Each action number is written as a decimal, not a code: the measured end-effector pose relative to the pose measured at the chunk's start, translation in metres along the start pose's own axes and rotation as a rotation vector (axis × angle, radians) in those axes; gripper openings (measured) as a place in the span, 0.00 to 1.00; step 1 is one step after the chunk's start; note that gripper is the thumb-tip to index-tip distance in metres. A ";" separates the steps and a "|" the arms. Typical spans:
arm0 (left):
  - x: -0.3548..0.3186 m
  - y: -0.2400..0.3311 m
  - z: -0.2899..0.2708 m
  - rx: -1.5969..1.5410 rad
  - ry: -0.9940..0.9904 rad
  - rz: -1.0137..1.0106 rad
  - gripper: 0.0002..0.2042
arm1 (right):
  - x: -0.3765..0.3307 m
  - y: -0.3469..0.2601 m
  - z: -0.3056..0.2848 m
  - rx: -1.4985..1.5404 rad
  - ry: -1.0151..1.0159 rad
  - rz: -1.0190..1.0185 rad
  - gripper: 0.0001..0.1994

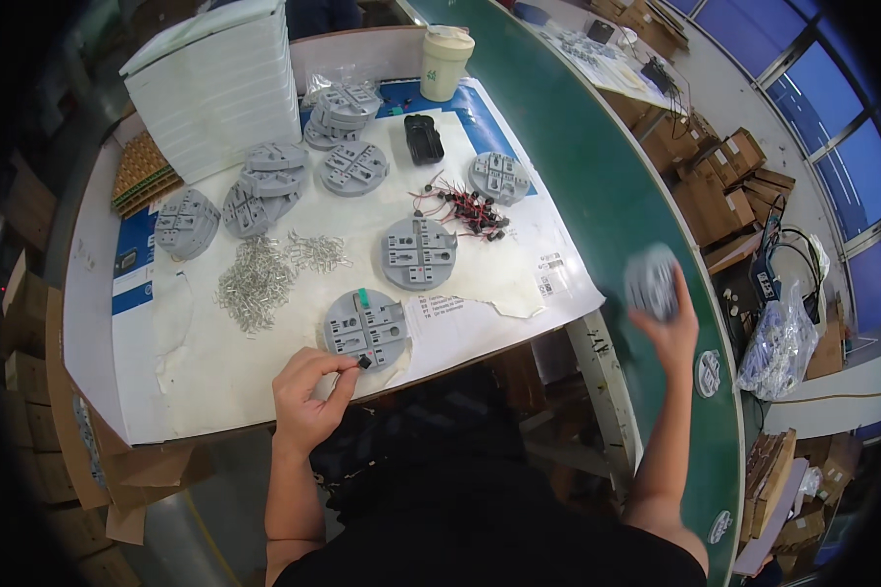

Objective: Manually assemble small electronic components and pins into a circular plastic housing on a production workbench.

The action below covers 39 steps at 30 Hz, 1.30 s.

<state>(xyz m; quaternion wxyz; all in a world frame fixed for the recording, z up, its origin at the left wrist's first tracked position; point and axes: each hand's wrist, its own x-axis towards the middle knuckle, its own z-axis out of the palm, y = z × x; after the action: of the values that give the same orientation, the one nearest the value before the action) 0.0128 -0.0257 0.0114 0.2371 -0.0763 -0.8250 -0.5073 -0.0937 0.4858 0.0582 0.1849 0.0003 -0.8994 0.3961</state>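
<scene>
My left hand (308, 396) is at the table's near edge, thumb and forefinger closed on a small black part (364, 361); its exact kind is too small to tell. The part is at the lower rim of a grey round plastic disc (347, 328), which has moulded compartments and a green piece at its top. Out to the right, my right hand (668, 338) grips another grey round disc (650, 282), blurred by motion, above the green conveyor belt (597, 166). A similar disc (419, 256) lies farther in on the table.
Small metal pieces (255, 284) are heaped at the left, near stacked grey discs (264, 186). Black parts with red wires (472, 210) lie right of centre. Behind are a black tray (424, 139), a lidded cup (445, 64) and stacked white trays (215, 93). Discs (708, 374) sit on the belt.
</scene>
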 end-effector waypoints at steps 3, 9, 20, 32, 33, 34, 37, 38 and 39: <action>-0.003 0.006 -0.006 0.011 0.037 -0.027 0.05 | 0.123 -0.064 0.087 -0.089 -0.204 -0.214 0.52; 0.010 0.020 -0.006 0.122 0.090 -0.016 0.05 | 0.276 -0.092 0.234 -0.364 -0.391 -0.193 0.53; 0.027 0.018 -0.003 -0.038 0.145 -0.190 0.04 | 0.204 -0.156 0.218 0.149 -0.397 -0.303 0.17; 0.032 0.037 0.000 -0.644 -0.019 -0.441 0.05 | -0.035 -0.212 0.216 0.870 -0.842 -0.414 0.12; 0.031 0.038 0.000 -0.664 -0.018 -0.453 0.05 | -0.039 -0.213 0.216 0.840 -0.825 -0.366 0.11; 0.030 0.037 0.000 -0.667 -0.014 -0.453 0.05 | -0.042 -0.213 0.215 0.808 -0.807 -0.318 0.10; 0.023 0.033 -0.002 -0.538 0.064 -0.471 0.06 | -0.055 -0.215 0.215 0.802 -0.751 -0.191 0.08; 0.023 0.031 -0.004 -0.542 0.064 -0.475 0.06 | -0.057 -0.216 0.215 0.800 -0.719 -0.125 0.08; 0.023 0.030 -0.006 -0.451 0.032 -0.463 0.06 | -0.056 -0.217 0.214 0.796 -0.721 -0.121 0.08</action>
<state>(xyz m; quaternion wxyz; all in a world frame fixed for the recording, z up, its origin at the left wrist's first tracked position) 0.0052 -0.0196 0.0487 0.1053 0.0710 -0.6835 -0.7188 -0.0807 0.1762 0.0619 -0.1274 0.2581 -0.6845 0.6697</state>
